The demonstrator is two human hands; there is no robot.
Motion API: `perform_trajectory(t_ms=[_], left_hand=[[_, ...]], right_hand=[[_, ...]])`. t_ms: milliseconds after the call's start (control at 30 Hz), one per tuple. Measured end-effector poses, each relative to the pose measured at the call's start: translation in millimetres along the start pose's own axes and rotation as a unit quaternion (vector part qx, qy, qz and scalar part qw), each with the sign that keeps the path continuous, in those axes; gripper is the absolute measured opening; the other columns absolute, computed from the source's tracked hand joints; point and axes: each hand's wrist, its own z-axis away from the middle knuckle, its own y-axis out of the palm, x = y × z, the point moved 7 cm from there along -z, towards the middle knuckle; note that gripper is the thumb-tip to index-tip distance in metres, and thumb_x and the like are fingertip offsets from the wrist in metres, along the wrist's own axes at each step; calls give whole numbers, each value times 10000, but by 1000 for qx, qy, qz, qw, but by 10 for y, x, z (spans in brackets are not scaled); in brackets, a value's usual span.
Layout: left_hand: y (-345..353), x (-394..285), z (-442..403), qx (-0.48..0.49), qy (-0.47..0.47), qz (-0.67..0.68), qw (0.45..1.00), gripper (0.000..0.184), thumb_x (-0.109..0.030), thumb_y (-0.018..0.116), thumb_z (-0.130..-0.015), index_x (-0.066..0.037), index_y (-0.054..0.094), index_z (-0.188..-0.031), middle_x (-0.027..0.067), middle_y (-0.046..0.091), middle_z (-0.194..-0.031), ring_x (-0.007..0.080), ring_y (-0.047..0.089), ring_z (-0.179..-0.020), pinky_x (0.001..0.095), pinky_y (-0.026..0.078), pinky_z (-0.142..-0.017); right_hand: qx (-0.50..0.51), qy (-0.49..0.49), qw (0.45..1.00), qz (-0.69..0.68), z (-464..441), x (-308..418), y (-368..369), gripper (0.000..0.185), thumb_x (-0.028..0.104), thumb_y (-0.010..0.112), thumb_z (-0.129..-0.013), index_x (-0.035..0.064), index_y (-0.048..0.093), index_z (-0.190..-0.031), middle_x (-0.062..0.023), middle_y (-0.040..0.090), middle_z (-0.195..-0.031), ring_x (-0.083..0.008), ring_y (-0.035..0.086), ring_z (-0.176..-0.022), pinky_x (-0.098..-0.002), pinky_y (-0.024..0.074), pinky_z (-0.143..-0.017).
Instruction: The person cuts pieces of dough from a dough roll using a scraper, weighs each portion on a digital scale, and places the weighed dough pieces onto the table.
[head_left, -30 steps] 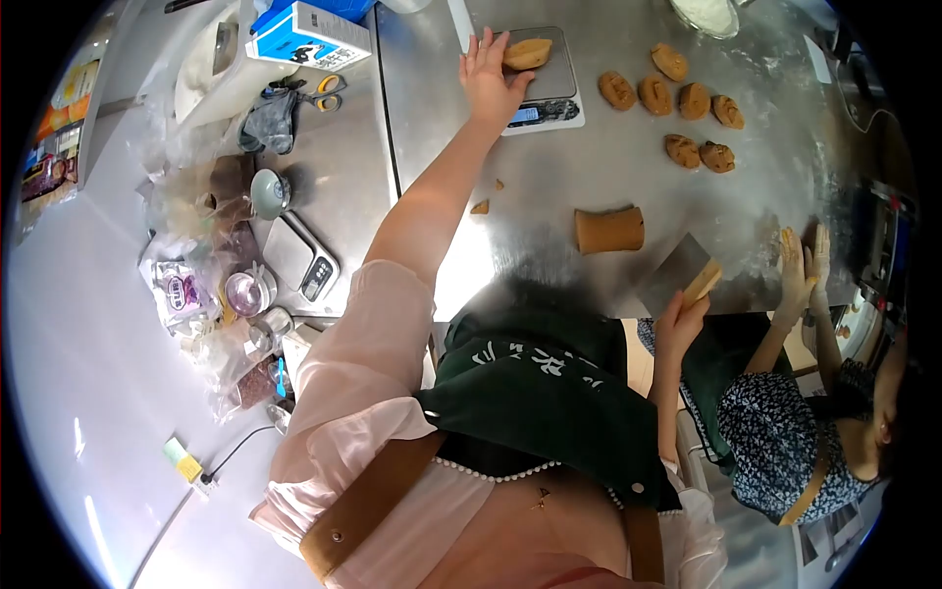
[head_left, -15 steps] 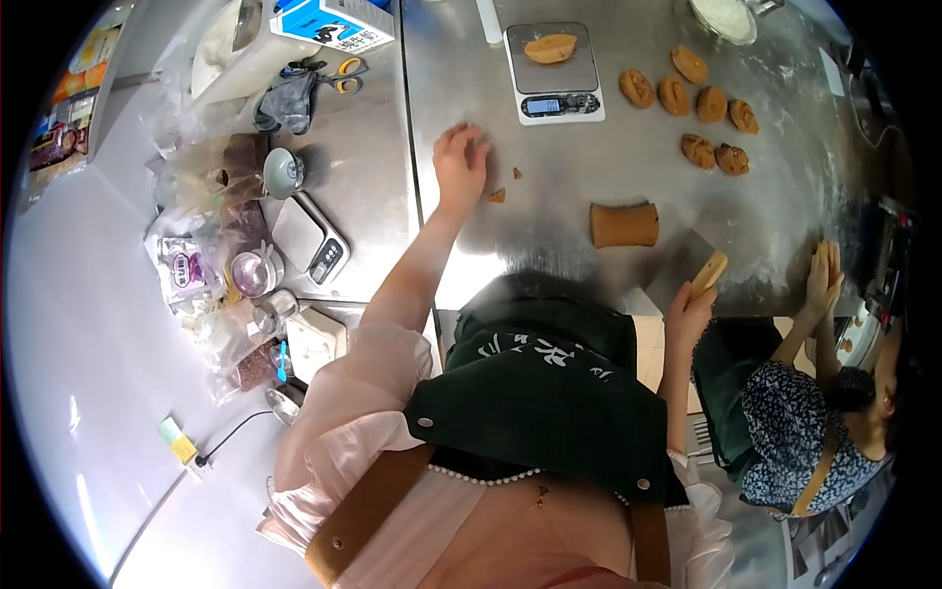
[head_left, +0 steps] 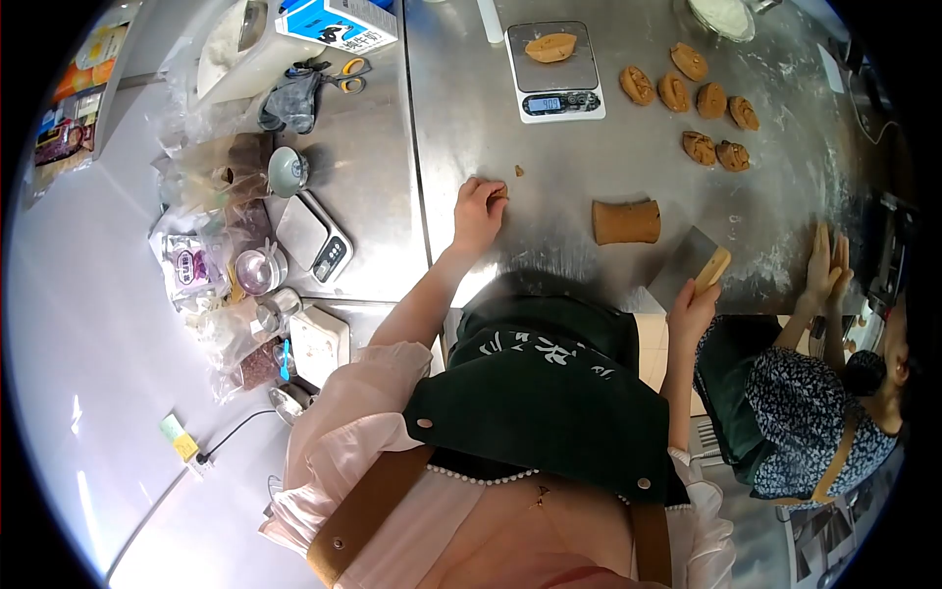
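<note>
My left hand (head_left: 477, 218) is on the steel table with its fingertips closed on a small brown dough scrap (head_left: 499, 194). A tinier dough crumb (head_left: 519, 171) lies just beyond those fingers. In my right hand (head_left: 693, 310) is a dough scraper (head_left: 714, 268), gripped by its wooden handle, its broad metal blade pointing left over the table's near edge. Left of the blade rests a thick brown dough log (head_left: 626, 223) with cut ends. Farther back, a dough piece (head_left: 550, 47) sits on a white digital scale (head_left: 559, 106) with a lit display.
Several cut dough pieces (head_left: 711, 101) lie at the back right, near a bowl of white powder (head_left: 724, 18). At left are a second scale (head_left: 316, 239), a small bowl (head_left: 287, 172), scissors (head_left: 351, 76), bags and a milk carton (head_left: 339, 25). A co-worker's hands (head_left: 826, 267) are at right.
My left hand has moved toward me and closed on the larger dough scrap. The scraper blade has turned flatter into view. The co-worker's hands have shifted slightly.
</note>
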Motion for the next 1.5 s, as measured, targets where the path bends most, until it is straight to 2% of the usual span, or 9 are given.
perform_trajectory(t_ms=[200,400,500,633,700,800,900,1133,1500], left_hand=[[17,-34,-69,17,12,10,1000,155,7,661,-764,-18,650,-916,100,593,-829,227,604,-685,295,501,-630],[-72,-159,-302,-4,-60,80,995,100,-21,667,-801,-11,666,-901,112,615,-835,196,625,-678,283,498,-626],[-101,-451,-782,-45,7,97,994,82,-36,674,-803,-4,671,-878,115,632,-821,197,627,-682,287,497,-630],[-67,-859,-1630,-125,103,82,983,53,-10,681,-749,-37,679,-795,98,619,-730,259,617,-678,325,493,-589],[-22,-965,-1983,-164,145,46,975,74,-23,692,-719,-67,689,-778,83,625,-723,263,594,-691,349,486,-606],[180,-939,-2297,-131,186,-110,968,120,-99,717,-731,-119,724,-849,59,650,-813,235,608,-768,352,502,-686],[243,-936,-2322,-151,207,-174,951,160,-112,716,-727,-148,736,-881,40,652,-872,250,592,-839,374,493,-738],[-132,-769,-2214,-216,166,-69,960,195,-100,688,-758,-124,725,-948,57,624,-971,280,559,-906,384,450,-803],[-170,-647,-2146,-191,149,-71,968,125,-83,668,-762,-115,729,-866,61,649,-886,284,567,-867,377,466,-774]], right_hand=[[-17,-11,1000,-9,-2,93,-53,360,184,567,-903,-59,431,-1130,-312,606,-788,-479,616,-727,-469,506,-583],[-20,-4,1000,-7,10,38,-44,347,168,565,-903,-60,433,-1129,-307,610,-788,-473,623,-730,-463,514,-588],[-28,-18,999,-12,-5,125,-80,347,166,564,-904,-62,433,-1130,-308,608,-791,-471,621,-729,-460,510,-588],[-20,-3,1000,5,-12,36,-52,359,170,561,-907,-72,426,-1136,-311,602,-789,-465,619,-723,-451,504,-590],[-29,-9,1000,-1,6,104,-84,368,172,562,-907,-77,422,-1139,-313,600,-787,-463,617,-718,-448,502,-591],[-18,1,1000,-17,1,36,-52,370,173,564,-906,-78,421,-1138,-313,599,-789,-462,617,-717,-446,501,-591],[1,15,1000,-25,12,-32,-25,363,166,562,-906,-78,421,-1134,-308,600,-788,-463,615,-712,-446,500,-588],[7,25,999,-24,14,-35,-42,351,156,556,-908,-78,420,-1132,-293,601,-769,-445,624,-691,-434,500,-577],[-7,-1,1000,-16,2,-4,-42,378,176,558,-910,-76,414,-1151,-291,608,-774,-428,635,-686,-419,510,-569]])
